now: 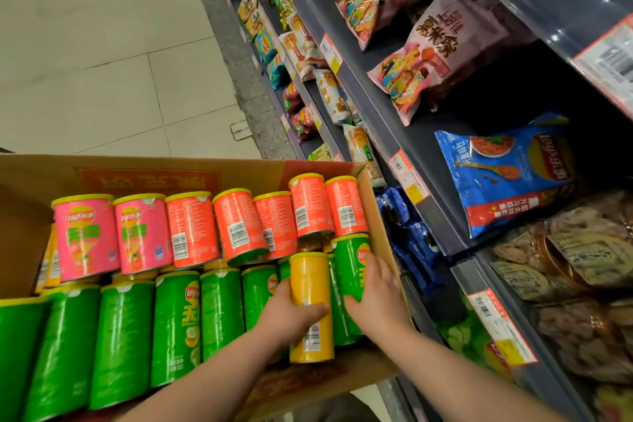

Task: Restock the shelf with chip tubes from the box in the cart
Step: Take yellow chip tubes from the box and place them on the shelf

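A cardboard box (378, 216) fills the lower left, packed with chip tubes lying on their sides: pink and orange ones (191, 229) along the far row, green ones (123, 332) along the near row. My left hand (291, 313) is wrapped around a yellow tube (310, 281) that lies on top of the green tubes near the box's right end. My right hand (375, 298) rests on the rightmost green tube (349, 264), fingers curled over it against the box's right wall.
Dark store shelves (424, 161) run along the right, holding snack bags: pink bags (431, 44) above, a blue chip bag (507, 175) in the middle, brown packets (565, 271) lower. Price tags line the shelf edges. Pale tiled floor (102, 44) lies to the upper left.
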